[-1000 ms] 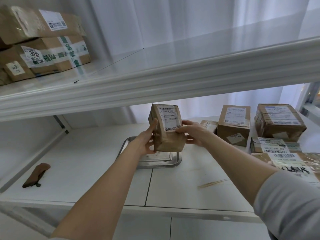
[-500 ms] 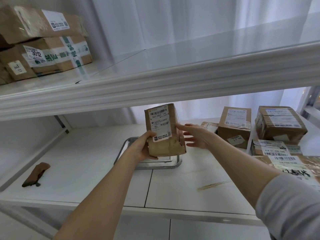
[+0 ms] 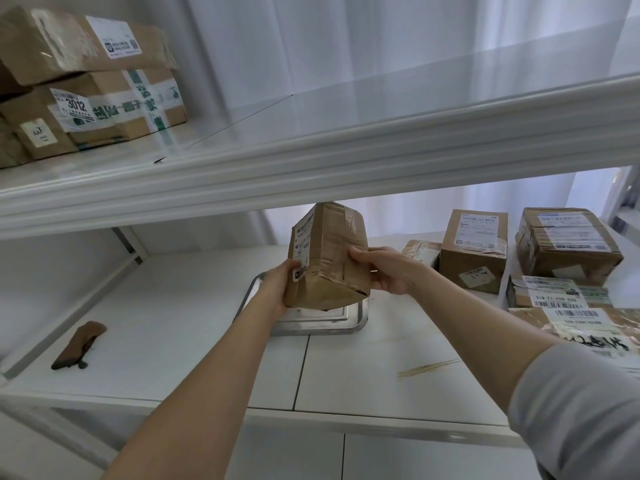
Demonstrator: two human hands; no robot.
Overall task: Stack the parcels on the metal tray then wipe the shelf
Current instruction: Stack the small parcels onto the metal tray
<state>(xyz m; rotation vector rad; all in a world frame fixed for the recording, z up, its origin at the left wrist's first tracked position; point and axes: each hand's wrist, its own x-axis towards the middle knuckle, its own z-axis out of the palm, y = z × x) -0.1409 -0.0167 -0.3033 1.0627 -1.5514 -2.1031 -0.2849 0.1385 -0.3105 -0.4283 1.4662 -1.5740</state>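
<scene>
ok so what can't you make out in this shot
All head view:
- Tray inside: mostly hidden by the parcel in the left hand and right hand.
- Parcel's label print: too small to read.
- Top-shelf boxes: cut off by the left edge.
- Brown thing on the shelf: too small to identify.

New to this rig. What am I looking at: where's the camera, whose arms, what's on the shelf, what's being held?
No robot here: a person works bare-handed, and the one camera sits on their head, looking forward and down. The left hand and right hand grip a brown parcel, tilted, over a metal tray on the lower shelf. More parcels sit at the right; a brown object, perhaps a cloth, lies at the left; taped boxes rest on the upper shelf.
</scene>
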